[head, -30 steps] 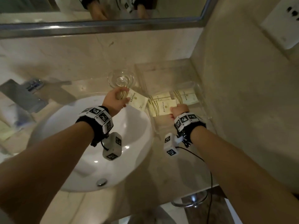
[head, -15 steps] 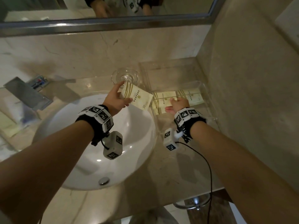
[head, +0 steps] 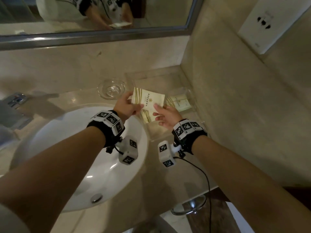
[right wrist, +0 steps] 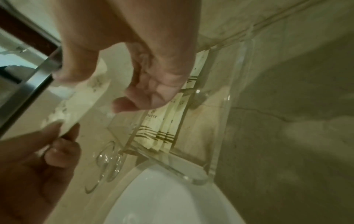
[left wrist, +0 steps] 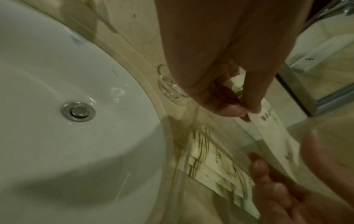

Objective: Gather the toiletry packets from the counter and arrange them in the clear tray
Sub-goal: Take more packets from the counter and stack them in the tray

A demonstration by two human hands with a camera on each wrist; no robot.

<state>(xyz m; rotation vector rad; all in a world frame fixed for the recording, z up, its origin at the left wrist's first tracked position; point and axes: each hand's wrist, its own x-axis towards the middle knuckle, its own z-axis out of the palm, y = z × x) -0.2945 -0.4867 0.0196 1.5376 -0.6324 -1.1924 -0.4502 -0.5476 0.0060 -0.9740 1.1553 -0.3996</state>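
Observation:
My left hand (head: 127, 106) pinches a cream packet with gold stripes (head: 148, 100) by its left end and holds it above the clear tray (head: 196, 113), which stands on the counter right of the sink. My right hand (head: 163, 115) is at the packet's near right corner, index finger touching its edge, the other fingers loosely bent. In the right wrist view the thumb and fingers of my right hand (right wrist: 134, 98) stand apart on either side of the packet (right wrist: 82, 103). More striped packets (head: 178, 103) lie flat inside the tray, seen also in the wrist views as packets (right wrist: 164, 121) and packets (left wrist: 210, 166).
A small glass dish (head: 111, 89) sits on the counter just left of the tray. The white sink (head: 84, 148) is in front of it, with a metal faucet (head: 15, 105) far left. The side wall with a socket plate (head: 269, 22) closes the right. A towel ring (head: 190, 207) hangs below the counter edge.
My left hand carried the packet rightward from over the sink to above the tray. My right hand lifted off the packets in the tray and came up to the held packet.

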